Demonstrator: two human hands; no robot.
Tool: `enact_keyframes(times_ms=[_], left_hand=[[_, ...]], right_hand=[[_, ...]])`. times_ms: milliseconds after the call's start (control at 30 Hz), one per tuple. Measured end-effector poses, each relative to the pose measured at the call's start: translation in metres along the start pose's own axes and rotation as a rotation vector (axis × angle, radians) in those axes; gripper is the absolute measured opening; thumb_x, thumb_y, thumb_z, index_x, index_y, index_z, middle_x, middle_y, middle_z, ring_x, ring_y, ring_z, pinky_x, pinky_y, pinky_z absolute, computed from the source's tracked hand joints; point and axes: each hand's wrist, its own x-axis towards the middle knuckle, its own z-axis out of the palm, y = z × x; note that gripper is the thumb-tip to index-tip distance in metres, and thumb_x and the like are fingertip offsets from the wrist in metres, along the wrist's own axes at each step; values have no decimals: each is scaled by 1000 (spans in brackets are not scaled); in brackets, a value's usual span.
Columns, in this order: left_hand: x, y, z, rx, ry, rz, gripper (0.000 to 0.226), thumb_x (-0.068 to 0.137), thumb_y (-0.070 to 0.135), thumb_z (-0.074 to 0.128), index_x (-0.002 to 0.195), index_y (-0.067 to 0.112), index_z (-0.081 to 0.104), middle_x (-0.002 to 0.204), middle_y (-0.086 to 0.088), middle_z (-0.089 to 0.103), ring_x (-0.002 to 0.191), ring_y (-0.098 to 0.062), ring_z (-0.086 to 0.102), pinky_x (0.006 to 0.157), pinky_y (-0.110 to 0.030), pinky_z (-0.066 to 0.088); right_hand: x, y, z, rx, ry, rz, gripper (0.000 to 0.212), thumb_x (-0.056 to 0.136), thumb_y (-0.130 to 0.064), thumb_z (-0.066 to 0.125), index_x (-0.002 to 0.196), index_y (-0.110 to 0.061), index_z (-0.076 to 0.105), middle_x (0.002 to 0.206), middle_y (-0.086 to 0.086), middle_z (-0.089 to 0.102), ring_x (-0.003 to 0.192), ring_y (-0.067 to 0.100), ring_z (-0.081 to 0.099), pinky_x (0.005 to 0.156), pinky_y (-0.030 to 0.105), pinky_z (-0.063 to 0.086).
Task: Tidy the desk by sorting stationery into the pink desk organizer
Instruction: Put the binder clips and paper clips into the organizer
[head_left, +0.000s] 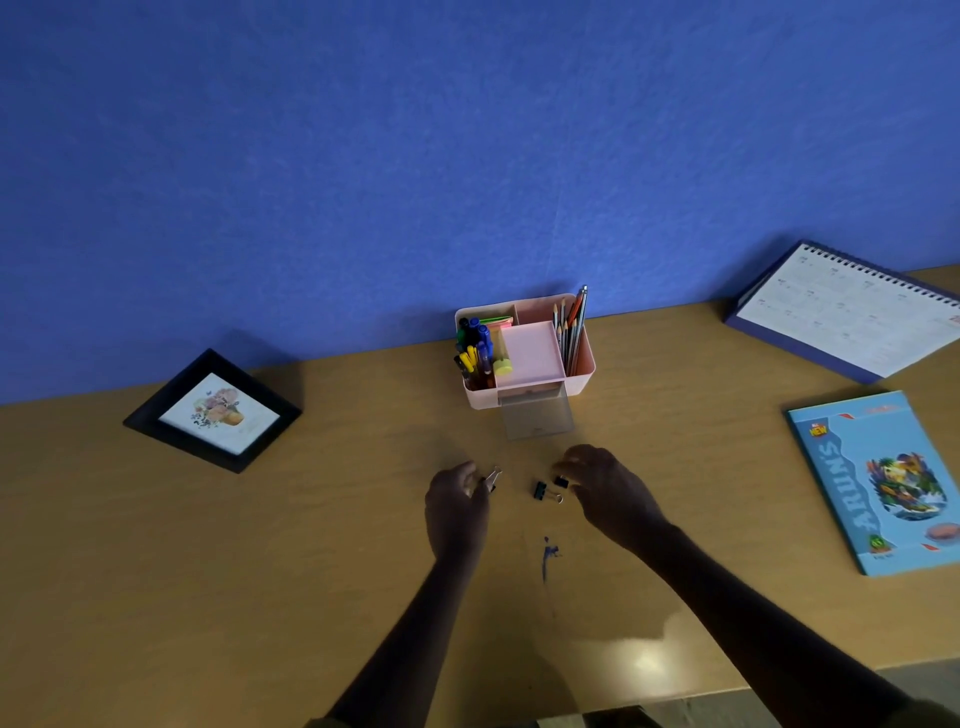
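Gathering clips: left grip (457, 501) pinches the left clip (492, 478), right grip (608, 488) pinches the right clip (560, 481); third clip (541, 490) lies on the table (311, 545) between them. Next, probably, all go into the drawer (537, 418), open on the organizer's (586, 358) near side

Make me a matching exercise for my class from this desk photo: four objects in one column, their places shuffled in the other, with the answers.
Objects
1. picture frame
2. desk calendar
3. blue notebook
4. loose binder clip

Places
A. between the left hand and the right hand
B. far right, at the back of the desk
C. left side of the desk
D. right side, nearer the person than the calendar

Pairs: 1-C, 2-B, 3-D, 4-A
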Motion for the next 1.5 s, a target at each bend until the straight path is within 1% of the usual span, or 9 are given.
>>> enact_keyframes(times_ms=[133,367,467,567,733,867,1033,1333,1500], left_hand=[[-2,-8,1,72,-55,60,47,90,25,84,135,14,74,127,-7,71,110,-22,72,90,-43,61],[-2,-11,4,245,-64,148,42,93,31,81,133,20,74,125,0,69,115,-18,66,87,-35,58],[-2,-12,4,273,-62,153,38,95,30,79,132,19,74,126,1,70,116,-19,65,89,-38,58],[0,-14,5,280,-54,151,35,96,28,78,129,18,75,124,0,70,116,-20,65,89,-39,59],[2,-18,5,299,-52,170,34,98,26,74,131,16,74,125,-3,70,117,-21,66,94,-38,57],[4,-19,5,305,-62,176,35,100,28,72,133,16,73,126,-4,70,117,-21,65,95,-37,56],[5,-17,3,308,-72,170,35,101,30,71,133,18,73,126,-2,70,118,-19,64,95,-37,57],[4,-15,0,305,-66,187,35,102,30,70,134,17,73,127,-1,71,118,-16,64,98,-32,56],[3,-17,-4,256,-67,194,33,99,27,74,129,14,74,123,-3,72,114,-18,67,96,-35,57]], right_hand=[[-3,4,6,-135,-27,-106,39,100,-9,70,136,-24,71,141,4,64,123,21,65,92,34,64],[-6,7,3,-248,-7,-58,26,102,-21,69,127,-17,72,123,3,68,106,17,68,81,34,65],[-7,4,-1,-201,8,59,26,103,-30,66,125,-18,70,125,-1,68,108,13,68,83,30,65],[-4,-1,-14,-118,76,156,25,100,-31,70,121,-18,69,120,-2,70,100,10,69,73,29,65],[13,-16,-48,-32,209,135,23,97,-31,73,117,-20,67,113,-4,70,93,8,65,60,24,59],[42,-38,-71,-57,219,24,25,99,-29,73,121,-18,67,120,0,72,104,14,71,68,29,64],[79,-58,-76,-327,93,-51,31,103,-29,68,133,-18,67,133,3,70,122,24,70,91,45,66],[92,-64,-66,-612,15,-72,28,98,-24,74,124,-13,72,123,6,75,107,28,75,81,44,66],[81,-61,-69,-462,84,-37,31,103,-24,67,132,-15,67,134,5,71,119,27,72,88,43,66]])
